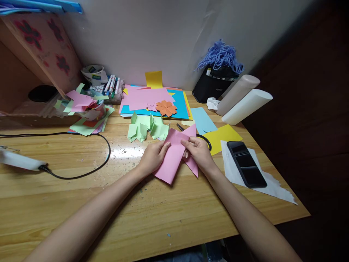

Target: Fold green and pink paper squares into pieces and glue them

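Note:
A folded pink paper (174, 154) lies on the wooden desk (81, 203) in front of me. My left hand (152, 156) pinches its left edge with the fingers closed on the sheet. My right hand (199, 153) grips the paper's right side, fingers curled over a fold. Just behind the pink paper sit several folded light-green paper pieces (147, 129). An orange paper flower (166, 108) rests on a stack of coloured sheets (155, 100). Black scissors (203, 140) lie partly hidden behind my right hand.
A black phone (247, 163) lies on white paper (272, 185) at the right. A yellow sheet (223, 136), two white cylinders (242, 100), a black holder with blue yarn (218, 72), markers (111, 85), paper scraps (84, 109) and a black cable (81, 174) surround the spot.

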A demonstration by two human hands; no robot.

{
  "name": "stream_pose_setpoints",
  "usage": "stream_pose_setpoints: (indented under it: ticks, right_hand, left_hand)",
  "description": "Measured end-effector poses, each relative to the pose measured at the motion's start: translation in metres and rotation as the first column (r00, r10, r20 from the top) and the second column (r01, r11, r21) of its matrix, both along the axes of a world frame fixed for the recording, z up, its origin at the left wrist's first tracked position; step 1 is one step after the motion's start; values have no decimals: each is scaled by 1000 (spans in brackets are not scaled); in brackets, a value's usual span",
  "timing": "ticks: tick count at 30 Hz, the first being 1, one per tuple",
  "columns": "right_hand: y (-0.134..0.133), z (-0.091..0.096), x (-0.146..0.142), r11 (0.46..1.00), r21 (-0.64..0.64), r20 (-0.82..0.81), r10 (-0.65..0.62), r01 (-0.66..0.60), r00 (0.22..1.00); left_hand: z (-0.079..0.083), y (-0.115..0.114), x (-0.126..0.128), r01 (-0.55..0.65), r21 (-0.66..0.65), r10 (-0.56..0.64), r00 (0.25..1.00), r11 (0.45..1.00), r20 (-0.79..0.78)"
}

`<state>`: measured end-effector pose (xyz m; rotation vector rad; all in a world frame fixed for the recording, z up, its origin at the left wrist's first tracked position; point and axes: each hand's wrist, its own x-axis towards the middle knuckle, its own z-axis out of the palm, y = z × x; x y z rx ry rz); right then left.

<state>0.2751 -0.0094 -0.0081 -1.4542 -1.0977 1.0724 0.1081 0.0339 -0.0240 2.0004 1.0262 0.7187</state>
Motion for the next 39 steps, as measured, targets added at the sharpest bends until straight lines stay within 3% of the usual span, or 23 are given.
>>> stream_pose_setpoints:
  ticks: [10,16,26,31,36,39]
  right_hand:
    - [2,-1,6,997,61,13,-41,40,999]
    - [4,0,8,999,33,-55,-40,42,998]
    - [3,1,7,1000,1,-6,-11,11,1000]
    - [2,4,4,992,-64,-119,98,-106,988]
    - [-5,7,-10,946,-155,-158,262,-286,952]
    - [-6,6,-13,948,-141,-139,268,-287,953]
  left_hand:
    - [0,0,-1,17,-8,-17,1000,1000,-15]
    - [2,0,0,19,-15,-19,1000,1000,-19]
    - [3,1,-1,-19,-76,23,999,997,40]
    - [3,2,0,-92,-88,99,992,992,73]
    - [-2,4,-1,-176,-119,194,969,977,155]
    - [-3,5,-2,-150,-197,193,957,969,217]
